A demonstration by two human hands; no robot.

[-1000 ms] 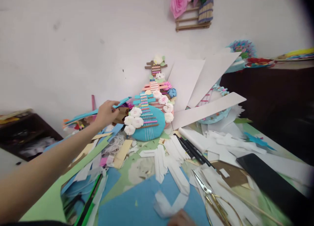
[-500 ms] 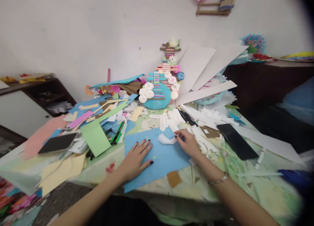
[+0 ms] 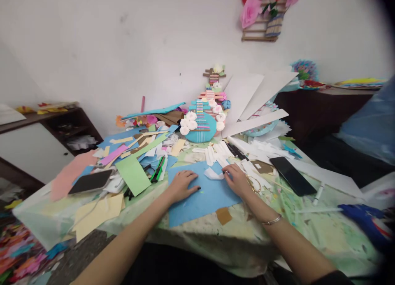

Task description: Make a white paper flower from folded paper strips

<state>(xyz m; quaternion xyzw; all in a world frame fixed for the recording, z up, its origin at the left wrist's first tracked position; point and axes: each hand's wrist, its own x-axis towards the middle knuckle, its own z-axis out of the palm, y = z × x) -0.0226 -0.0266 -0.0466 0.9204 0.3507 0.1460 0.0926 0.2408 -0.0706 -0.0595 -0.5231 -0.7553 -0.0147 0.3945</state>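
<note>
A blue sheet of paper (image 3: 197, 211) lies flat on the table in front of me. My left hand (image 3: 182, 186) rests on its left part, palm down, with fingers slightly bent and the thumb apart. On the sheet's upper right sits a folded white paper piece (image 3: 213, 174). The thumb and fingertips of my right hand (image 3: 237, 180) close at this piece's right end; the exact contact is small and hard to see. Small white paper strips (image 3: 210, 156) lie just beyond the sheet.
Left are a green card (image 3: 134, 176), a green cutter (image 3: 158, 169), a phone (image 3: 90, 182) and paper scraps. Right are black pens (image 3: 236, 150), gold hoops (image 3: 253, 183), another phone (image 3: 292, 176) and a blue glue gun (image 3: 367, 219). A flower-decorated turquoise instrument model (image 3: 202, 128) stands behind.
My left hand has turned, its fingers now less stretched and angled rightward on the blue sheet. My right hand stays at the white piece. The view has tilted up, showing more wall.
</note>
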